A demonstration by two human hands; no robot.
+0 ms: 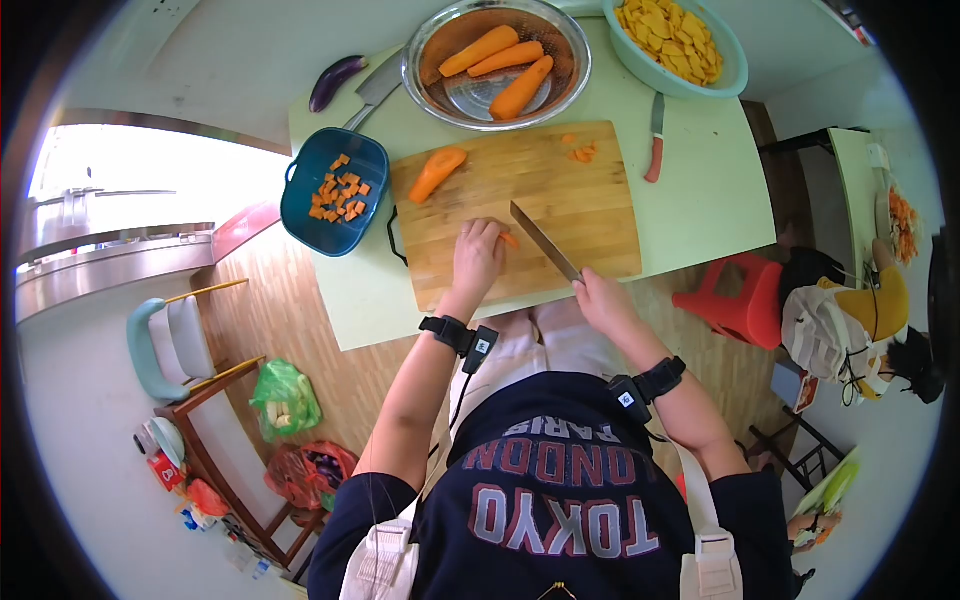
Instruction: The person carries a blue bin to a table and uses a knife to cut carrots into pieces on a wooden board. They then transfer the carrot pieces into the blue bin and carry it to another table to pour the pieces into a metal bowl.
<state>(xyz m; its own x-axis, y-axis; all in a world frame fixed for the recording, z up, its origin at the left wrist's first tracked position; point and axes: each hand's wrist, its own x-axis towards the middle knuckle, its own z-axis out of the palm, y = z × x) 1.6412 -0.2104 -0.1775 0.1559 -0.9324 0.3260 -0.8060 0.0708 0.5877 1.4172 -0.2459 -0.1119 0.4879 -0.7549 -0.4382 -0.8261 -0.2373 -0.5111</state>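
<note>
My right hand [603, 300] is closed round the handle of a kitchen knife [543, 240], whose blade slants up and left over the wooden cutting board [590, 215]. On the board, my left hand [480, 250] has its fingers curled down on a small carrot piece [509, 240], partly hidden under the fingertips. Farther back on the board lies a large cut carrot chunk [437, 174]. Several small orange scraps [582, 152] lie near its far right corner. Left of the board, a blue container [312, 236] holds diced carrot [340, 195].
Behind the board stands a metal colander [415, 95] with three peeled carrots. A light-blue basin [738, 80] holds yellow slices. A red-handled knife [655, 140], a cleaver [378, 88] and an eggplant [338, 83] lie on the table. A red stool [735, 300] and a seated person are at right.
</note>
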